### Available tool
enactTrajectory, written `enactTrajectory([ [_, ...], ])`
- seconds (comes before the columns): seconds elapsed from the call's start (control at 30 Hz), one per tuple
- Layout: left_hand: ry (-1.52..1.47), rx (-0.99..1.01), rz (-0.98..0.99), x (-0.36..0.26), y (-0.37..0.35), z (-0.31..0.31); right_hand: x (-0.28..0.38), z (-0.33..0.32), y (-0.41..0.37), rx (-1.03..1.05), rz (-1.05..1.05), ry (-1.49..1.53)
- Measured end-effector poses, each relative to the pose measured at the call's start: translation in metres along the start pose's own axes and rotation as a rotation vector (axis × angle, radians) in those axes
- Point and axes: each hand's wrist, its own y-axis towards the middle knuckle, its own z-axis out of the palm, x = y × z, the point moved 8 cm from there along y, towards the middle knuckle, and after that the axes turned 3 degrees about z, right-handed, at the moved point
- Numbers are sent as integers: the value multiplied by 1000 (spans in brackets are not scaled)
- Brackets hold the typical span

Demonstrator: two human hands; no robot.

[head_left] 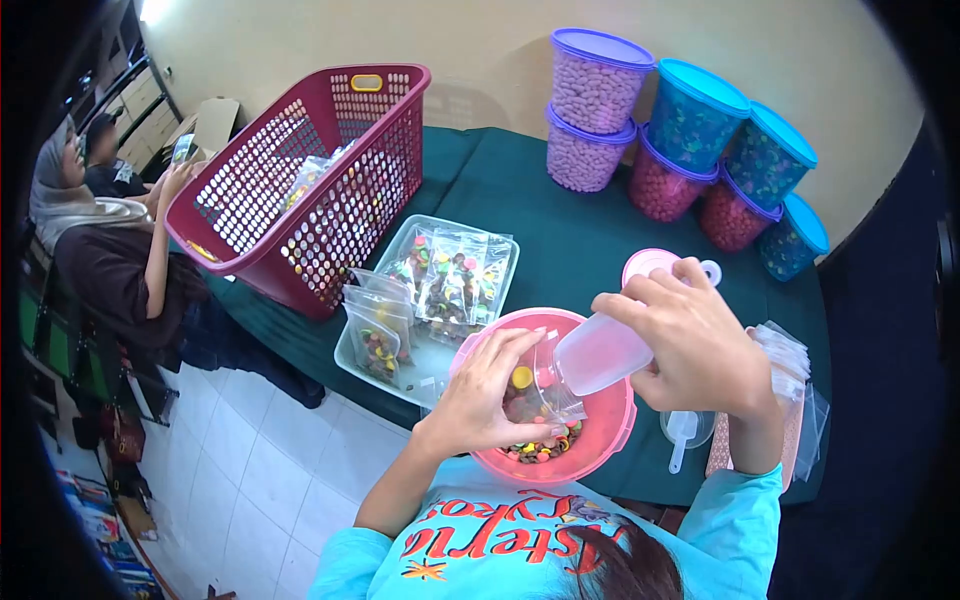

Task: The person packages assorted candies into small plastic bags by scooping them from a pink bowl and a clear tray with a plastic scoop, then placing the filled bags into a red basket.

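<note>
With our left hand (490, 390) pinching a small clear plastic bag (558, 392), seemingly open, and our right hand (695, 340) gripping the tilted translucent plastic cup (600, 352), a fast pour may miss it.

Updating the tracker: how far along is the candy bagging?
Done: filled bags lie in the clear tray, more in the red basket. In hand: the left hand holds a small bag open over the pink bowl while the right hand tips a clear cup into it. Left: loose candies in the bowl, a stack of empty bags by the right arm, and jars that look full.
</note>
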Motion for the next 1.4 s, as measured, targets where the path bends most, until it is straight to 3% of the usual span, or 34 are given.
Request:
enactTrajectory([
  [0.2,-233,41,-49,20,-22,-18,-6,-20,-15,-179,84,32],
  [0.27,-220,0,53,20,-28,-36,-8,-7,-17,-66,134,23],
  [0.33,-391,-34,4,37,-44,-42,-5,24,-14,41,135,-16],
  [0.4,-874,-174,-221,64,-57,-48,0,77,-13,222,119,-138],
  [0.43,-924,-177,-250,73,-63,-52,0,103,-11,391,200,-142],
  [0.53,-1053,-259,-118,78,-57,-63,-9,165,-3,518,254,-91],
  [0.6,-1036,-221,-136,87,-59,-64,-18,193,1,550,300,-112],
  [0.73,-1288,-145,-191,101,-57,-60,-23,216,3,638,421,-169],
  [0.93,-1452,234,-309,105,-56,-29,7,229,-14,1027,545,-180],
  [1.0,-1457,311,-342,102,-54,-22,26,237,-11,1093,414,-96],
  [1.13,-1580,457,-426,103,-55,-7,18,236,4,872,478,164],
  [1.27,-1588,562,-451,105,-56,3,-6,209,8,657,670,80],
  [1.4,-1609,586,-457,108,-55,6,10,199,11,594,635,224],
])
